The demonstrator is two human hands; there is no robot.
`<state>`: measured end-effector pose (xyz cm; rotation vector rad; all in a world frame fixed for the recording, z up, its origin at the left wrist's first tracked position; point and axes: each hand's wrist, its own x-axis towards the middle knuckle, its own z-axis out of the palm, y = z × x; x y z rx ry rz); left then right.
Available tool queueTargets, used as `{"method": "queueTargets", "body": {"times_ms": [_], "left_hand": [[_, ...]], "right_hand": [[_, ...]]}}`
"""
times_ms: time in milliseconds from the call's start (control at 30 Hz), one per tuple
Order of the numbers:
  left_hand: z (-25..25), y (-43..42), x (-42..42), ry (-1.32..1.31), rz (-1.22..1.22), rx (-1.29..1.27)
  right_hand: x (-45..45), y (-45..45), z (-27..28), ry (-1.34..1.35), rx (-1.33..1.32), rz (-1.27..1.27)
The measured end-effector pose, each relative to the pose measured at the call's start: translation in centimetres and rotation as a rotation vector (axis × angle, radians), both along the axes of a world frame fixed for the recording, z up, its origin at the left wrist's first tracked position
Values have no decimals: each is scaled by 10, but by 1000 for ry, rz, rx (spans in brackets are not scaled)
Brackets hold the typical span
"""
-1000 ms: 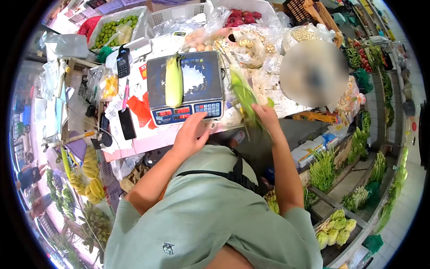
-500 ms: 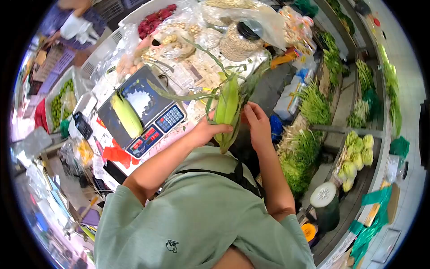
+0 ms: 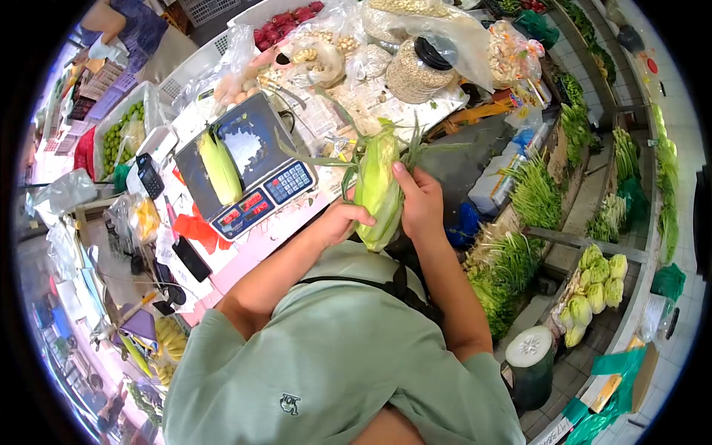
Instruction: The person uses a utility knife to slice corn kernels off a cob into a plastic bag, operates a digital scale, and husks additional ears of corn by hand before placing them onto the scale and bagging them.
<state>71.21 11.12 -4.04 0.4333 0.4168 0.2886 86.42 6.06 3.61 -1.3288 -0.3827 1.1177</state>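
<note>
An ear of corn (image 3: 378,193) in pale green husk is held upright in front of my belly, long leaves splaying out from its upper end. My left hand (image 3: 340,221) grips its lower left side, thumb across the husk. On the other side, my right hand (image 3: 420,199) is closed on the ear and husk, thumb pressed near the upper part. A second, trimmed ear of corn (image 3: 220,169) lies on the dark plate of a digital scale (image 3: 256,141), left of my hands. Red digits glow on the scale's display.
Behind stand a jar of pale grains (image 3: 415,74), bagged goods and dragon fruit (image 3: 285,26). A phone (image 3: 191,258) lies at the table's left. Shelves with leafy greens (image 3: 535,193), small cabbages (image 3: 593,289) and a cut winter melon (image 3: 531,356) line the right. Another person stands far left.
My right hand has moved from the loose outer leaves onto the ear, its thumb now on the husk. Outer leaves have been pulled down or away, showing paler husk. The view has shifted slightly.
</note>
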Motion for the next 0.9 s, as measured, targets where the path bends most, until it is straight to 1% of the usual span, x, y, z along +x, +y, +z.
{"method": "queueTargets", "body": {"times_ms": [33,100,133,233,300,333,400,467,500,533,600,633,667,733,767,800,867,900], "left_hand": [[-3,-3,-2,11,9,-45],[-8,-7,-2,-21,39,-88],[-10,-8,-2,-57,69,-128],[-13,-11,-2,-83,55,-149],[-18,-13,-1,-95,33,-157],[-22,-11,-1,-96,1,-161],[-31,-11,2,-104,-44,-168],[-38,-11,9,-47,7,-144],[-26,-9,12,-54,51,-119],[-12,-9,16,-58,36,-123],[9,-12,23,90,91,-9],[5,-13,25,86,27,110],[7,-13,27,87,18,107],[14,-11,32,276,103,617],[6,-8,33,420,83,831],[8,-8,32,420,77,833],[15,-7,33,404,157,1002],[20,-8,32,348,173,1049]], "right_hand": [[-1,1,1,5,1,2],[-2,0,9,243,14,15],[-1,-1,7,241,14,17],[7,-11,-11,179,-36,47],[17,-18,-19,-79,-71,128],[19,-20,-18,-82,-77,112],[21,-21,-11,-247,-152,127],[20,-23,-6,-248,-129,69],[21,-26,-4,-242,-102,26],[24,-29,-4,-247,-107,12],[27,-38,-4,-169,-180,43],[24,-42,-4,-167,-185,32],[20,-45,-4,-194,-189,29],[12,-49,-5,-215,-193,24],[10,-50,-5,-213,-219,46],[8,-51,-5,-212,-243,67],[9,-51,-7,-212,-248,62],[10,-52,-9,-192,-251,76]]}}
